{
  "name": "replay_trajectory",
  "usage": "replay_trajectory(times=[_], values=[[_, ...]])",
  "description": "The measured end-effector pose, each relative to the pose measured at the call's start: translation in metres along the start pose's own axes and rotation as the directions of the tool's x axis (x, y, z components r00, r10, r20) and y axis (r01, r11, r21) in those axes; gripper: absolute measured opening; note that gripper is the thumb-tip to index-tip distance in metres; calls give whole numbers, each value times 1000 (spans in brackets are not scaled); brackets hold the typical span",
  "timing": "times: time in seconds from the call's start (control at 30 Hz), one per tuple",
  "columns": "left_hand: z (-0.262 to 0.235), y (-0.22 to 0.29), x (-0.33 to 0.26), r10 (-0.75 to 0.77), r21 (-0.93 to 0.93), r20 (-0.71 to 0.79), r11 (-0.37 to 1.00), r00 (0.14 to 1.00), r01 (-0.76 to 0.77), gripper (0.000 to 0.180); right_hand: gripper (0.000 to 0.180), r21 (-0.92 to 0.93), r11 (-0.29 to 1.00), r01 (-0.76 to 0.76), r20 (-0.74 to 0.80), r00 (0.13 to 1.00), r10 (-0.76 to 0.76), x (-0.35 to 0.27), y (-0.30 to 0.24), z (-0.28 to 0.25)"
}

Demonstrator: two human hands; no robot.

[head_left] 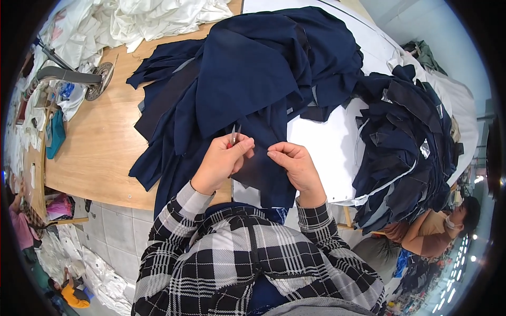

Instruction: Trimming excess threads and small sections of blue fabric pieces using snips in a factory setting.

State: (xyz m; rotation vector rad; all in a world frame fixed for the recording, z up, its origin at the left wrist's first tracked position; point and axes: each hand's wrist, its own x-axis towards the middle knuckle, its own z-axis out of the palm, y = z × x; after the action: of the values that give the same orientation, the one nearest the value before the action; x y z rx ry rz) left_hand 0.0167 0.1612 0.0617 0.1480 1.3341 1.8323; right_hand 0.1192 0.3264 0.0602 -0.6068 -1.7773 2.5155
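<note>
Navy blue fabric pieces lie in a large heap across the table before me, and some hang over its near edge. My left hand is closed around small scissors; a bit of red shows at the grip, and the metal blades point away from me over the cloth. Just to the right, my right hand is closed in a pinch, thumb against forefinger. Whatever lies between those fingertips is too small to make out. Both hands are above the near part of the fabric, a short gap apart.
White cloth is piled at the far left. A grey machine arm with a round disc stands on the wooden table. More dark blue pieces are heaped at the right, beside a seated person. Other people are at the lower left.
</note>
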Motion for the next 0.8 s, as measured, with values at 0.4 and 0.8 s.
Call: replay_trajectory(times=[0.4, 0.8], values=[[-3, 0, -5, -100, 55, 180, 994, 978, 92, 12, 15, -141, 989, 34, 48, 998, -28, -9, -10, -3], [6, -6, -13, 433, 480, 69, 776, 899, -410, 18, 18, 26, 1000, -3, -49, 999, 4, -9, 0, -5]])
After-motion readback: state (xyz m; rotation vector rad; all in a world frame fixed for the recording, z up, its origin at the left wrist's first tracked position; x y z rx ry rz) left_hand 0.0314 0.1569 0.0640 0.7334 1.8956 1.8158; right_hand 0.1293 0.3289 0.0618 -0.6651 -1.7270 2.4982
